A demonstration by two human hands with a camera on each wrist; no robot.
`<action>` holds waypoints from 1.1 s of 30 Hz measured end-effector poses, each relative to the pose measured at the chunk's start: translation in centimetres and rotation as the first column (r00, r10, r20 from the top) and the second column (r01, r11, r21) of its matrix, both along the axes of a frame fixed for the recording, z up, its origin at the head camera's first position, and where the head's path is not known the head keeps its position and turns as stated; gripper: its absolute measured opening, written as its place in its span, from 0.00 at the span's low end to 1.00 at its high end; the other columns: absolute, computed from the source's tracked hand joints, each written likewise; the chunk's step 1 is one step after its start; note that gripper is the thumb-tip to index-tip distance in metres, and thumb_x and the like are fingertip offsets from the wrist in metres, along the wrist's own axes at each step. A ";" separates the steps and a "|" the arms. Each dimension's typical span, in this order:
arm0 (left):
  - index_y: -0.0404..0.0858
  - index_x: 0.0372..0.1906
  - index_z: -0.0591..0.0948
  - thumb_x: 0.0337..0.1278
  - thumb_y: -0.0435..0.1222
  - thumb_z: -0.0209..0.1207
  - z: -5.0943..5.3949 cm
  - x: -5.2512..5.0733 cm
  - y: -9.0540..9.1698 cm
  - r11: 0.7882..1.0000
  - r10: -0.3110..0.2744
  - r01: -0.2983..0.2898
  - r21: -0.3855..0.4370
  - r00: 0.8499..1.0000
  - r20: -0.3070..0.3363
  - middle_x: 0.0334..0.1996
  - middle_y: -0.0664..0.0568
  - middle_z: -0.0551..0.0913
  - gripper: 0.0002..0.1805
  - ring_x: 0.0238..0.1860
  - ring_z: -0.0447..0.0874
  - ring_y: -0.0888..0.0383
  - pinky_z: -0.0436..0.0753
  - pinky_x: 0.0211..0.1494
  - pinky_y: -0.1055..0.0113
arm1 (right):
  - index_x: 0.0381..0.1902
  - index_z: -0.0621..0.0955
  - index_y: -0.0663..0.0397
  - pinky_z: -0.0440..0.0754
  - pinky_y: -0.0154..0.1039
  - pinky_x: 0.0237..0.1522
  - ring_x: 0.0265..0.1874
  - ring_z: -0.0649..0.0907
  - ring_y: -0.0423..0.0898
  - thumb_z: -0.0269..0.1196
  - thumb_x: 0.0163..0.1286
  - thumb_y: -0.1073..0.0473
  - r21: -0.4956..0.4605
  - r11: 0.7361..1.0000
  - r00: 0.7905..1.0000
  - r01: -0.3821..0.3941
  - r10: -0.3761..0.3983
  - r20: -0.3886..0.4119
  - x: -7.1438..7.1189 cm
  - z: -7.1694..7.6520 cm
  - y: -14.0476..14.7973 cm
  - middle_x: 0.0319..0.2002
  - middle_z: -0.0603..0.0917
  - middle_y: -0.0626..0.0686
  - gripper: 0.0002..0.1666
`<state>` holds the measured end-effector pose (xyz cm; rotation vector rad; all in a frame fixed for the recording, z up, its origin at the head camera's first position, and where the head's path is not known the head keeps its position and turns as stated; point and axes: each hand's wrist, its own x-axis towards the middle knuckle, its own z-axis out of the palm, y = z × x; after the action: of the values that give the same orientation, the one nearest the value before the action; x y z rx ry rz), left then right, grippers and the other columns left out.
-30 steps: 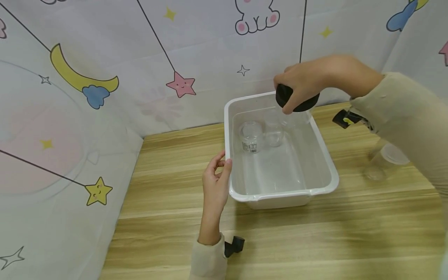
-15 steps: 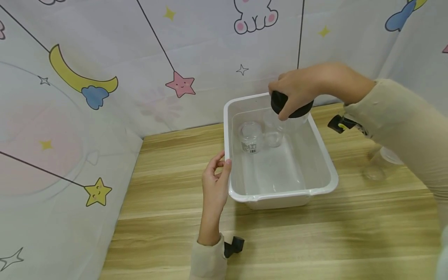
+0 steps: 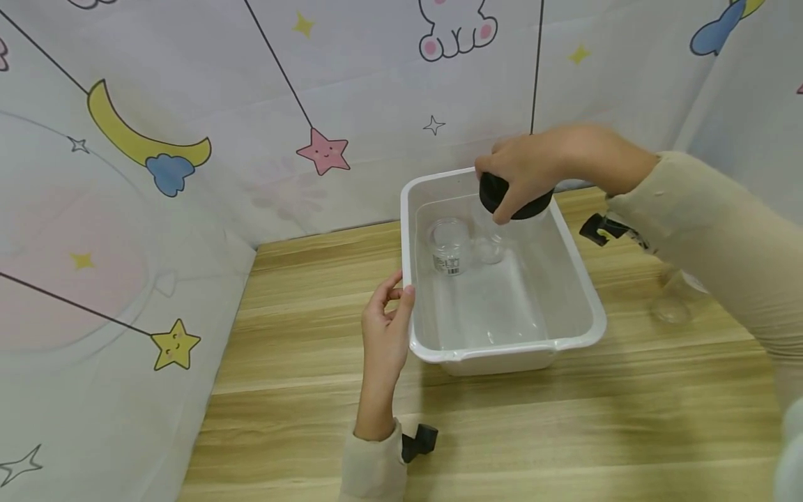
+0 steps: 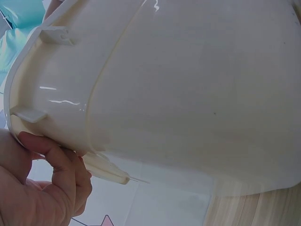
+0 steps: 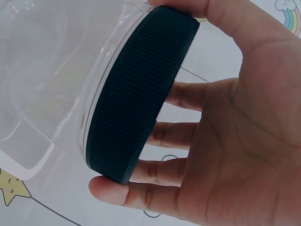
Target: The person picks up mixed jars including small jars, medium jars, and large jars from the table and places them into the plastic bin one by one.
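My left hand [image 3: 385, 331] pinches the left rim of a white plastic basin [image 3: 406, 230], thumb on top and fingers curled below. The left wrist view shows the basin's outer wall [image 4: 188, 84] beside the curled fingers. Over the basin's far right corner, my right hand [image 3: 546, 160] grips a clear jar by its ribbed black lid [image 3: 530, 208]. In the right wrist view the thumb and fingers span the lid [image 5: 141, 89], with the jar's transparent body [image 5: 70, 84] beyond it. Inside the basin stand a clear jar with a barcode label [image 3: 449, 247] and another clear container [image 3: 488, 249], partly hidden.
Another clear container [image 3: 674, 303] is on the wooden table [image 3: 301, 328] at the right, partly covered by the right sleeve [image 3: 715, 237]. A patterned cloth [image 3: 370, 84] hangs close behind the basin, and another side of it borders the table's left.
My right hand has lowered the black-lidded jar and shifted it slightly left, further into the basin. The left hand stays on the rim.
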<state>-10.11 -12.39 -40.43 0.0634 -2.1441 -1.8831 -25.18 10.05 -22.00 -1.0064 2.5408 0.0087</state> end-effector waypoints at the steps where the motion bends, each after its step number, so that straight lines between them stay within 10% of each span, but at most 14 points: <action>1: 0.32 0.63 0.77 0.71 0.37 0.58 0.0 0.0 0.0 1.000 0.000 0.000 0.002 1.000 0.001 0.40 0.42 0.78 0.21 0.26 0.84 0.57 0.87 0.35 0.56 | 0.62 0.69 0.58 0.83 0.46 0.38 0.45 0.77 0.57 0.66 0.60 0.44 0.002 1.000 1.000 -0.003 0.003 -0.002 0.0 -0.1 0.0 0.52 0.73 0.61 0.38; 11: 0.32 0.63 0.77 0.71 0.38 0.58 0.2 -0.2 0.2 1.000 0.004 -0.004 0.002 1.000 -0.003 0.40 0.41 0.78 0.21 0.31 0.84 0.35 0.86 0.33 0.64 | 0.60 0.70 0.60 0.82 0.47 0.37 0.44 0.77 0.57 0.67 0.59 0.44 -0.006 1.000 1.000 -0.018 0.018 -0.018 -0.2 -0.6 -0.2 0.50 0.74 0.61 0.38; 33: 0.32 0.63 0.77 0.72 0.37 0.57 0.1 -0.4 0.4 1.000 0.005 -0.005 0.003 1.000 -0.007 0.40 0.42 0.77 0.21 0.27 0.84 0.48 0.86 0.36 0.48 | 0.58 0.71 0.58 0.81 0.46 0.40 0.43 0.78 0.55 0.67 0.58 0.45 -0.004 1.000 1.000 -0.028 0.028 0.000 -0.4 -1.7 -1.0 0.50 0.74 0.60 0.36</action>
<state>-10.47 -12.04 -40.38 0.0631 -2.1344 -1.8816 -25.63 9.01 -23.75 -1.0430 2.5274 0.0120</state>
